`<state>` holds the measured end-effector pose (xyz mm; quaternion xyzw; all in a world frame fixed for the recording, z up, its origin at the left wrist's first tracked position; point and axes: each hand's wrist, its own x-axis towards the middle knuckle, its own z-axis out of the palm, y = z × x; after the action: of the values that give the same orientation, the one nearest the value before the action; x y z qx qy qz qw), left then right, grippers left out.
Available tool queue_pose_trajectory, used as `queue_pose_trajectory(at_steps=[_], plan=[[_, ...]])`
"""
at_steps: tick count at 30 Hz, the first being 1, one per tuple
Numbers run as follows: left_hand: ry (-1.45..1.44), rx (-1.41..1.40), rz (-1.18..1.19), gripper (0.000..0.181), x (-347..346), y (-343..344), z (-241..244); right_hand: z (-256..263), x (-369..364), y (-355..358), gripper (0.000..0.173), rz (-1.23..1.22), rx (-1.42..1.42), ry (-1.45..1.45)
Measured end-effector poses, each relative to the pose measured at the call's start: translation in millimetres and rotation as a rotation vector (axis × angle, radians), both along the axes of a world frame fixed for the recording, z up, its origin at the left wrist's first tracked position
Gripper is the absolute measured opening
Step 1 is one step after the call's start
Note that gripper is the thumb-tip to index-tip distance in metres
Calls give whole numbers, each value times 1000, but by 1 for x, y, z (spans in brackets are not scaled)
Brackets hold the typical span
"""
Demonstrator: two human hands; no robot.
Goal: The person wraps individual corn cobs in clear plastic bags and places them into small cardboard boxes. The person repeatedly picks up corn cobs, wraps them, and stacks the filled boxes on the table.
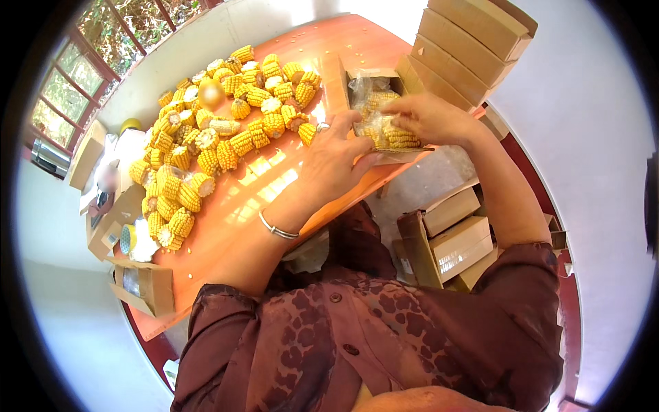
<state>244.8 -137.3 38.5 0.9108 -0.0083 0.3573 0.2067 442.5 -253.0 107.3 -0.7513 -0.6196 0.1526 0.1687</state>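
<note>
An open cardboard box stands near the right end of the orange table, with corn pieces in clear plastic inside it. My left hand, with a ring and a bracelet on that arm, is at the box's left near corner, its thumb and fingers on the edge. Over the box opening, my right hand reaches in from the right, fingertips at the bagged corn. Whether those fingers grip the plastic is hidden. Left of the box lies a large heap of cut yellow corn cobs.
Several cardboard boxes are stacked behind the open box. More boxes sit on the floor at my right. A roll of tape and a small open carton stand at the table's left end. Loose kernels dot the orange table.
</note>
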Motion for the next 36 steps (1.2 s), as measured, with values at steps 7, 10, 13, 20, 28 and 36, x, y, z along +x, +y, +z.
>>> queue_pose_trajectory(at_steps=[7, 10, 13, 20, 28, 36], plan=[[16, 0, 6, 14, 5, 1, -1, -7, 6, 67, 48, 91, -36, -151], [-2, -8, -12, 13, 3, 1, -4, -3, -8, 80, 47, 138, -547, -302], [-3, 28, 8, 14, 1, -1, 2, -22, 4, 94, 40, 146, -625, -563], [9, 9, -7, 15, 4, -2, -1, -47, 9, 103, 44, -8, -334, -397], [-105, 91, 83, 17, 10, -1, 1, 8, 9, 53, 37, -41, 107, -432], [-56, -38, 303, 30, 32, -10, -9, -8, 23, 57, 46, -133, -270, -190]])
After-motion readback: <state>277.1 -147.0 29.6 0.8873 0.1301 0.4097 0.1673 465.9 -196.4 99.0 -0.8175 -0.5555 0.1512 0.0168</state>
